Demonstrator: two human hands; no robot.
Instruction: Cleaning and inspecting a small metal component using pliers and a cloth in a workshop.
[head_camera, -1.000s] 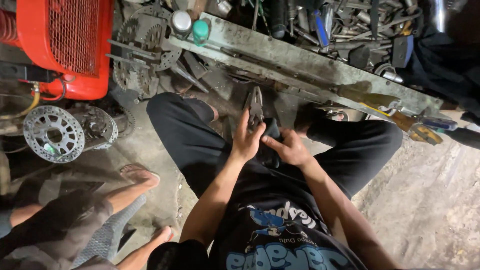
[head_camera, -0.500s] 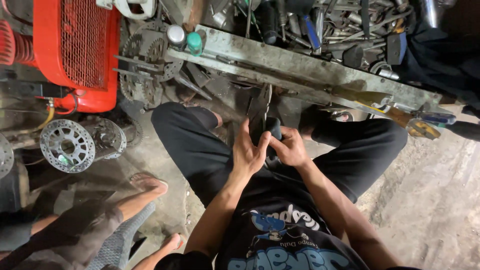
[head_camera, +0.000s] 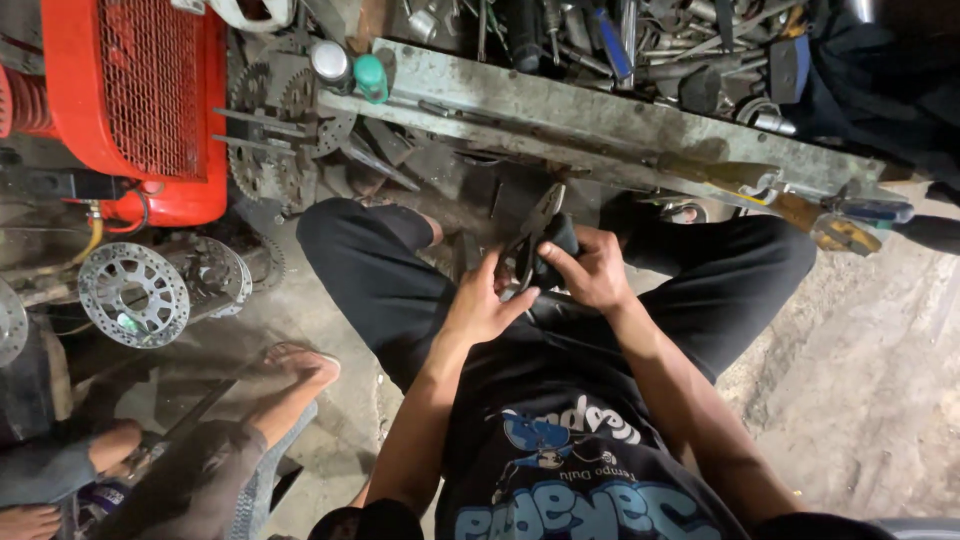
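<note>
Right hand (head_camera: 592, 268) fingers wrapped tight on the dark handle, left hand (head_camera: 482, 308) fingers pinching the pliers (head_camera: 535, 232) just beside — best kept steady, close over the lap.

I see my 2 forearms reach forward from the near edge and meet over my lap, between my spread knees. My left hand (head_camera: 482, 308) sits slightly nearer, palm turned toward the right, thumb stretched out across the gap and fingers raised. My right hand (head_camera: 592, 268) sits just beyond it, knuckles up, fingers curled tight in a closed grip.
</note>
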